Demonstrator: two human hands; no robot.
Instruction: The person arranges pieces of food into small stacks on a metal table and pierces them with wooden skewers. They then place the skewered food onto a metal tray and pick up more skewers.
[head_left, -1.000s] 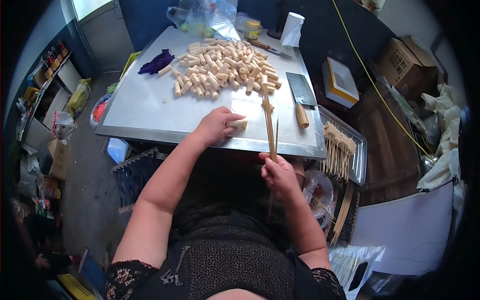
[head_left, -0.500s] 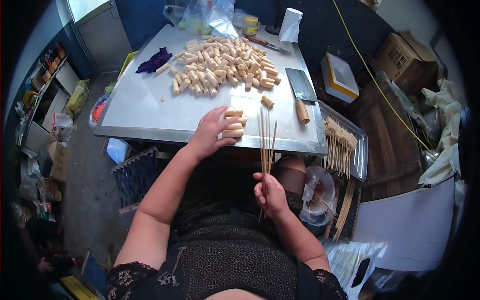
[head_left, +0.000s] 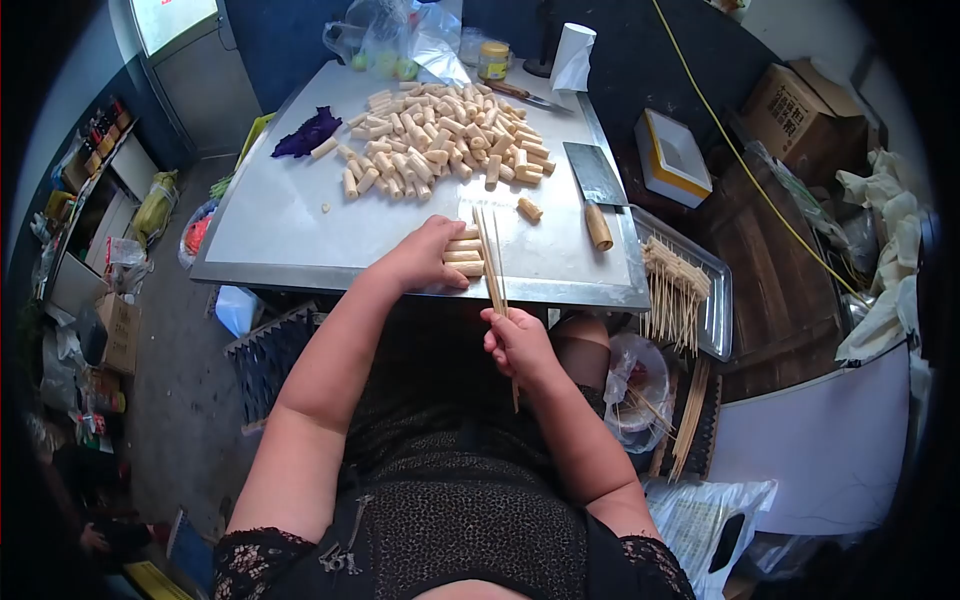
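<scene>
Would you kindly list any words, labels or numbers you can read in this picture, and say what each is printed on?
No text is readable.
Cardboard box: dark print on its side, too blurred to read.
Jar: yellow label, too small to read.
Bottles on the shelf: labels too small to read.

left hand (head_left: pixel 420 258): flat, palm down | right hand (head_left: pixel 515 345): closed grip

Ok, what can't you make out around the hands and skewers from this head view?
- Left hand covers part of the lined-up rolls: their count is hidden.
- Skewers held in the right hand: too thin to count.
- Jar label: too small.
- Tray far end: under the skewered sticks.
</scene>
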